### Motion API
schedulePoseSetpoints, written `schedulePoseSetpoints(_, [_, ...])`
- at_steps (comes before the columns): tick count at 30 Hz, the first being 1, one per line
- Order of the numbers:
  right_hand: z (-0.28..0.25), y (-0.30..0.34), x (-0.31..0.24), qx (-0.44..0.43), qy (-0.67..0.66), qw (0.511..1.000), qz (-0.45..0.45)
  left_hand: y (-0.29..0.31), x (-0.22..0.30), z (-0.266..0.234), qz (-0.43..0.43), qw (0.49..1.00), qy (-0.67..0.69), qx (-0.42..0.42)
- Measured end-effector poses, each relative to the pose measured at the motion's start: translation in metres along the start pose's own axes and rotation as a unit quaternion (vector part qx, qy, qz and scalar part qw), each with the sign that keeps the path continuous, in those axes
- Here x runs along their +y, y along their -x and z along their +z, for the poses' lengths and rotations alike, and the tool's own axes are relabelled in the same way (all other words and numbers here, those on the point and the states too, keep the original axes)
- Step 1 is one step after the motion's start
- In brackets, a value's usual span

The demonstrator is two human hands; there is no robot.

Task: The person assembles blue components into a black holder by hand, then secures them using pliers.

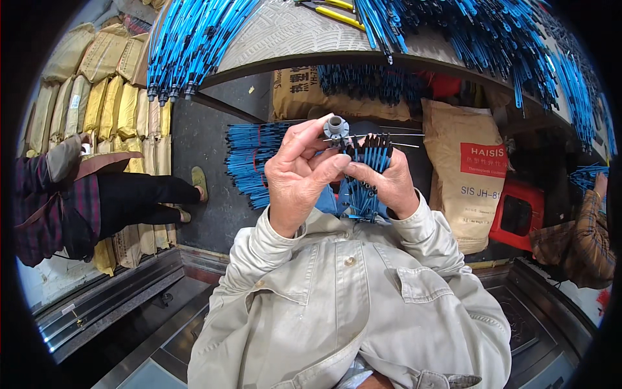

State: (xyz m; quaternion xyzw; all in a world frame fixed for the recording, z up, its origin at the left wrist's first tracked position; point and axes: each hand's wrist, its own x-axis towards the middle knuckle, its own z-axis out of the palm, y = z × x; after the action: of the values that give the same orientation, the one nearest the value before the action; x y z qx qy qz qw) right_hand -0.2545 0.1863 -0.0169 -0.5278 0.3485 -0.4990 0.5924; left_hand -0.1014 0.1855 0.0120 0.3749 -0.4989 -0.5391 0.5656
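Up in front of my chest, my left hand point(293, 174) pinches a grey round plastic fitting point(336, 128) with a hollow upright neck. My right hand point(396, 188) is closed around a bunch of thin blue rods with black ends point(364, 185). Both thumbs come close together between the fitting and the bunch. Thin metal rods point(407, 135) stick out to the right above my right hand; their inner ends are hidden. Below and left of my hands lie tied bundles of the same blue rods point(246, 155).
The table point(278, 29) ahead carries heaps of blue rods point(194, 39) and yellow-handled tools point(340, 16). A brown paper sack point(463, 214) and a red plastic stool point(518, 240) stand at right. Stacked sacks point(110, 107) line the left, where a person point(123, 201) stands. Another person's sleeve point(591, 240) shows far right.
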Motion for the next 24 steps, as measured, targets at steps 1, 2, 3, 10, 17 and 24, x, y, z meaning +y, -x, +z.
schedulePoseSetpoints(1, [0.001, 0.0, 0.0, 0.004, 0.001, 1.0, -0.001, 0.0, 0.0, 0.0, 0.0, 1.0, 0.0, 0.0])
schedulePoseSetpoints(2, [0.002, 0.0, 0.0, 0.003, 0.001, 1.0, -0.002, 0.0, -0.001, 0.0, -0.007, 1.0, -0.003, 0.015])
schedulePoseSetpoints(3, [0.003, 0.0, 0.0, -0.004, -0.005, 1.0, -0.002, 0.0, -0.001, 0.001, -0.014, 0.999, -0.006, 0.029])
schedulePoseSetpoints(10, [0.006, -0.005, -0.001, -0.028, 0.0, 1.0, 0.012, 0.004, 0.003, 0.007, -0.035, 0.996, 0.008, 0.086])
schedulePoseSetpoints(17, [0.006, -0.01, 0.004, -0.025, -0.172, 0.984, 0.029, 0.002, 0.001, -0.003, -0.062, 0.996, 0.032, 0.054])
schedulePoseSetpoints(24, [0.0, -0.02, 0.012, -0.068, -0.007, 0.988, -0.138, 0.002, -0.002, -0.005, 0.039, 0.997, -0.06, 0.017])
